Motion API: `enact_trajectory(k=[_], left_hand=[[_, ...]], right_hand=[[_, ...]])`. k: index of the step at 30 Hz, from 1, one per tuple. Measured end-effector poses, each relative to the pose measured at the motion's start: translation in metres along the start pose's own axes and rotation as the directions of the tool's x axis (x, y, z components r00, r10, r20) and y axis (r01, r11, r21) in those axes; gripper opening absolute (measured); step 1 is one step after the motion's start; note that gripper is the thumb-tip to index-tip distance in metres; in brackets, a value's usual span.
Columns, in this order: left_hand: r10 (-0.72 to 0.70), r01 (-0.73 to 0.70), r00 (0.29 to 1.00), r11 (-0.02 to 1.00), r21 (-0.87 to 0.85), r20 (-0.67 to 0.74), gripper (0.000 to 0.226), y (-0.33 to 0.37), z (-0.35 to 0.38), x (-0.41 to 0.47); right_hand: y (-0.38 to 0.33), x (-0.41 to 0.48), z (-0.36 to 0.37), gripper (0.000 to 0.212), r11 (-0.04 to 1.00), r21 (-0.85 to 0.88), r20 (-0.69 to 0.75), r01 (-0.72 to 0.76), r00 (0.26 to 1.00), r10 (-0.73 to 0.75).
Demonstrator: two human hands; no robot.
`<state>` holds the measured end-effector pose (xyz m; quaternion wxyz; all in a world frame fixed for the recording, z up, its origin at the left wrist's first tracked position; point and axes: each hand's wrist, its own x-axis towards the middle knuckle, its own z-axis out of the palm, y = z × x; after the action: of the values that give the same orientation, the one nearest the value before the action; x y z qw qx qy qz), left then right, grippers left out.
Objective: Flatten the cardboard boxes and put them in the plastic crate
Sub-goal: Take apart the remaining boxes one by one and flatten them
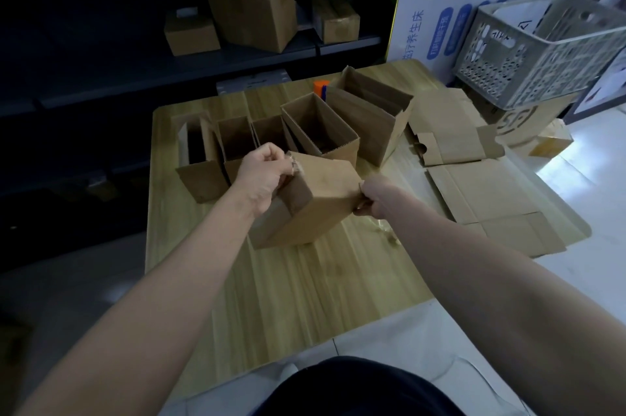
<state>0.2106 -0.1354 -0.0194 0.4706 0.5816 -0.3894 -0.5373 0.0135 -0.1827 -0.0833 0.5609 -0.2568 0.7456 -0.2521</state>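
Note:
A small brown cardboard box (315,202) stands tilted on the wooden table (305,297), between my two hands. My left hand (262,171) grips its upper left corner, where a strip of clear tape shows. My right hand (369,197) pinches the box's right edge. Behind it stand several open cardboard boxes (321,131) in a row. Flattened cardboard sheets (481,195) lie at the table's right side. The grey plastic crate (542,53) sits tilted at the far right on top of a printed carton.
An orange and blue tool (320,87) stands behind the open boxes. Dark shelves at the back hold closed cartons (254,12). A white printed board (440,8) leans behind the crate. White floor (592,178) lies to the right.

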Motion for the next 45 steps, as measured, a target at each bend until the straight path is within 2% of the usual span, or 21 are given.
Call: enact_trajectory(k=[4, 7, 9, 10, 13, 15, 17, 18, 20, 21, 23, 25, 28, 31, 33, 34, 37, 39, 40, 43, 45], left_hand=[[-0.078, 0.102, 0.994, 0.900, -0.423, 0.074, 0.034, 0.005, -0.005, 0.001], [-0.087, 0.085, 0.996, 0.927, -0.365, 0.012, 0.030, 0.005, -0.002, 0.001], [-0.074, 0.070, 0.997, 0.964, -0.256, -0.009, 0.026, 0.002, 0.000, -0.001], [-0.074, 0.068, 0.997, 0.976, -0.206, -0.018, 0.025, 0.000, 0.002, -0.001], [-0.062, 0.059, 0.998, 0.994, -0.096, -0.031, 0.021, -0.003, 0.009, -0.003], [-0.044, 0.044, 0.999, 0.998, -0.037, -0.008, 0.016, -0.004, 0.016, -0.004], [-0.052, 0.052, 0.999, 0.998, -0.021, -0.014, 0.012, -0.006, 0.020, -0.004], [-0.070, 0.069, 0.997, 0.997, -0.043, -0.024, 0.012, -0.008, 0.022, -0.004], [-0.103, 0.099, 0.994, 0.990, -0.105, -0.037, 0.009, -0.012, 0.021, -0.003], [-0.107, 0.102, 0.993, 0.987, -0.120, -0.039, 0.008, -0.013, 0.019, -0.001], [-0.106, 0.099, 0.993, 0.988, -0.119, -0.056, 0.009, -0.016, 0.011, 0.002], [-0.130, 0.117, 0.982, 0.988, -0.097, -0.140, 0.012, -0.019, -0.001, 0.007], [-0.166, 0.151, 0.929, 0.986, -0.070, -0.330, 0.014, -0.025, -0.029, 0.016], [-0.113, 0.173, 0.891, 0.980, 0.100, -0.440, 0.023, -0.034, -0.058, 0.021], [-0.012, 0.152, 0.933, 0.919, 0.362, -0.361, 0.039, -0.041, -0.061, 0.019], [0.029, 0.124, 0.962, 0.839, 0.529, -0.271, 0.046, -0.043, -0.057, 0.016], [0.071, 0.058, 0.991, 0.517, 0.854, -0.110, 0.059, -0.047, -0.036, 0.009], [0.196, 0.041, 0.976, 0.270, 0.962, -0.097, 0.063, -0.049, -0.030, 0.010], [0.240, 0.017, 0.968, 0.206, 0.978, -0.067, 0.058, -0.049, -0.028, 0.011], [0.219, -0.102, 0.975, 0.330, 0.938, 0.029, 0.025, -0.050, -0.025, 0.011], [0.240, -0.146, 0.969, 0.366, 0.919, 0.058, 0.021, -0.051, -0.024, 0.013]], right_hand=[[0.008, -0.005, -0.002, 0.015, 0.997, -0.011, 0.031, -0.073, 0.997, 0.074], [0.017, -0.009, 0.000, 0.015, 0.988, -0.154, 0.034, -0.033, 0.999, 0.038], [0.016, -0.008, 0.000, 0.015, 0.890, -0.434, 0.026, 0.143, 0.989, -0.146], [0.012, -0.009, -0.001, 0.027, 0.834, -0.489, 0.052, 0.255, 0.963, -0.263], [-0.017, -0.031, -0.002, 0.069, 0.780, -0.337, 0.302, 0.528, 0.845, -0.442], [-0.035, -0.048, 0.001, 0.088, 0.741, -0.307, 0.570, 0.597, 0.739, -0.360], [-0.041, -0.056, 0.008, 0.109, 0.578, -0.482, 0.688, 0.658, 0.693, -0.215], [-0.038, -0.056, 0.013, 0.120, 0.403, -0.611, 0.665, 0.681, 0.718, -0.206], [-0.021, -0.054, 0.025, 0.132, 0.076, -0.754, 0.600, 0.652, 0.731, -0.324], [-0.012, -0.053, 0.031, 0.132, 0.032, -0.762, 0.581, 0.646, 0.706, -0.405], [0.002, -0.048, 0.039, 0.127, 0.034, -0.736, 0.563, 0.677, 0.638, -0.525], [0.006, -0.042, 0.038, 0.125, 0.081, -0.697, 0.573, 0.713, 0.620, -0.536], [0.009, -0.034, 0.020, 0.122, 0.161, -0.678, 0.585, 0.717, 0.660, -0.473], [0.017, -0.028, 0.003, 0.121, 0.207, -0.720, 0.561, 0.662, 0.732, -0.387], [0.018, -0.029, 0.004, 0.122, 0.156, -0.765, 0.543, 0.625, 0.756, -0.366], [0.016, -0.030, 0.009, 0.122, 0.108, -0.792, 0.531, 0.601, 0.765, -0.365], [0.007, -0.033, 0.028, 0.124, -0.059, -0.832, 0.533, 0.552, 0.767, -0.357], [0.008, -0.034, 0.041, 0.124, -0.127, -0.823, 0.555, 0.554, 0.738, -0.384], [0.010, -0.033, 0.046, 0.123, -0.143, -0.815, 0.567, 0.562, 0.721, -0.399], [0.017, -0.032, 0.057, 0.120, -0.127, -0.805, 0.570, 0.579, 0.697, -0.436], [0.016, -0.030, 0.057, 0.119, -0.107, -0.806, 0.563, 0.583, 0.697, -0.445]])
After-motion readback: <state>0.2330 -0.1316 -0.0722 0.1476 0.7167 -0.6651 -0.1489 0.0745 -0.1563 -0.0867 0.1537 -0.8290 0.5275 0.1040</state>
